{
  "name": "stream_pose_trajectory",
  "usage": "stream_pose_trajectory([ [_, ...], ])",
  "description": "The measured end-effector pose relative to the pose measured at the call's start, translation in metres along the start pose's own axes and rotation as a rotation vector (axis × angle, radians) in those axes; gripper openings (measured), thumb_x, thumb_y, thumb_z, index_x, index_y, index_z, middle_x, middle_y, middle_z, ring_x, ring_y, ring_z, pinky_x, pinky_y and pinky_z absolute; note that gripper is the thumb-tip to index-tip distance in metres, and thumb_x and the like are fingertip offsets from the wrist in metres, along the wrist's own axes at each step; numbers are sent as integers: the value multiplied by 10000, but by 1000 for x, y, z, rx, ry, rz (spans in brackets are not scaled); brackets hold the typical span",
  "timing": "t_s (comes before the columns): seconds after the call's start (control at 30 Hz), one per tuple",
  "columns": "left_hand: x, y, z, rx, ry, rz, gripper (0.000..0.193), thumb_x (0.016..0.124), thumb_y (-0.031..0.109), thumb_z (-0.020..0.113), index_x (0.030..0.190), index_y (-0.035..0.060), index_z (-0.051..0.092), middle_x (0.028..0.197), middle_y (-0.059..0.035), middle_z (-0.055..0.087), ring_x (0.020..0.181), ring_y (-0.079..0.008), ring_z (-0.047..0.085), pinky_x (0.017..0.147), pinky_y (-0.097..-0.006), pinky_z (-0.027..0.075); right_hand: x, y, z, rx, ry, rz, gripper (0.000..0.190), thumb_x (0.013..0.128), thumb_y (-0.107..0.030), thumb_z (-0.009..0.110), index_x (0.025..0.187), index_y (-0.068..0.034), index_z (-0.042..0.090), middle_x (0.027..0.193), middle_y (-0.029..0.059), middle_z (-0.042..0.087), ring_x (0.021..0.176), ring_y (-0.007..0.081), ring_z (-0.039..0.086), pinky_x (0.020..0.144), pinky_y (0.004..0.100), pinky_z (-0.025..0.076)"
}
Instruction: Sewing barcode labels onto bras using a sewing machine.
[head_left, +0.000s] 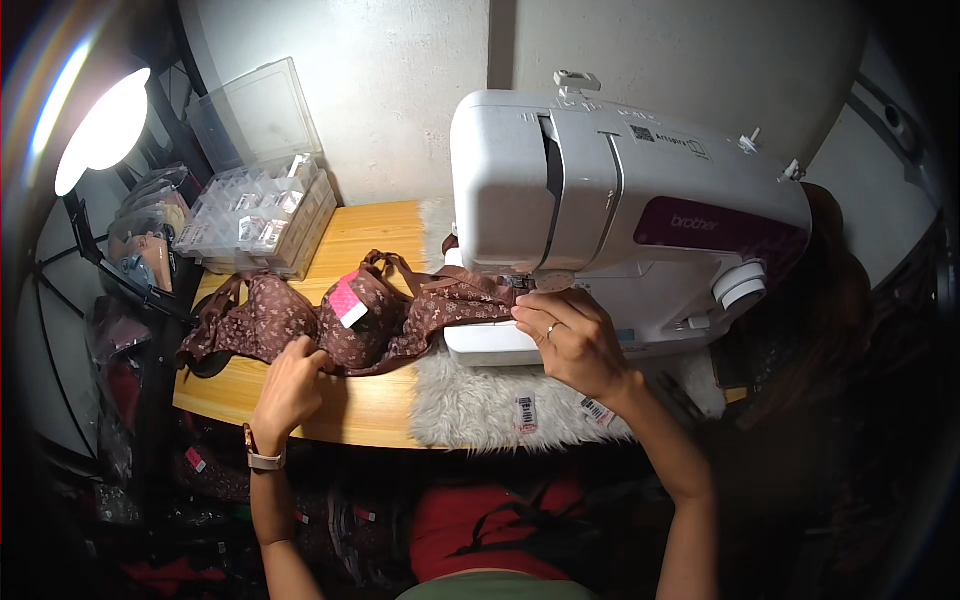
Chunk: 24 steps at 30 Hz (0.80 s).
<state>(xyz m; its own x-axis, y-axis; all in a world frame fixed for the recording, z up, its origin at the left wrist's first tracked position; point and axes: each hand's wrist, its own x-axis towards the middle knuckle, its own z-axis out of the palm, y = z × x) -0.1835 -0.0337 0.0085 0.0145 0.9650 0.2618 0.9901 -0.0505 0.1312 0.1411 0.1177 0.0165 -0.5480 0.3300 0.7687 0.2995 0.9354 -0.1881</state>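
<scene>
A brown floral bra (360, 322) with a pink and white hang tag (348, 301) lies across the wooden table, its right-hand band reaching onto the bed of a white Brother sewing machine (637, 180). My right hand (574, 337), with a ring, pinches the end of that band beside the needle area, close to the machine's round dial (555, 280). The needle and presser foot are mostly hidden. My left hand (294, 382) rests at the bra's lower edge below the cups, fingers curled; whether it grips the fabric is unclear.
Clear compartment boxes (255, 217) with small labels inside stand at the back left, one lid raised. A lit lamp (109, 131) is at the left, near bagged garments (146, 240). White fur matting (465, 412) under the machine holds small printed labels (526, 412). More garments hang below the table.
</scene>
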Motion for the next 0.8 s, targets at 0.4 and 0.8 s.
stream_pose_trajectory([
  [0.4,29,231,74,-537,290,200,220,757,172,702,961,91,679,723,-57,482,647,-219,512,565,-348,407,-26,-34,-110,813,-385,515,146,855,-44,617,977,13,674,993,132,677,961,235,633,853,334,487],
  [0.8,37,245,86,-383,318,190,174,790,200,697,931,98,698,571,-3,495,507,-184,480,526,-326,323,-351,34,5,498,-909,762,423,906,-293,527,1258,-59,530,1256,155,553,1171,303,513,1011,416,384],
])
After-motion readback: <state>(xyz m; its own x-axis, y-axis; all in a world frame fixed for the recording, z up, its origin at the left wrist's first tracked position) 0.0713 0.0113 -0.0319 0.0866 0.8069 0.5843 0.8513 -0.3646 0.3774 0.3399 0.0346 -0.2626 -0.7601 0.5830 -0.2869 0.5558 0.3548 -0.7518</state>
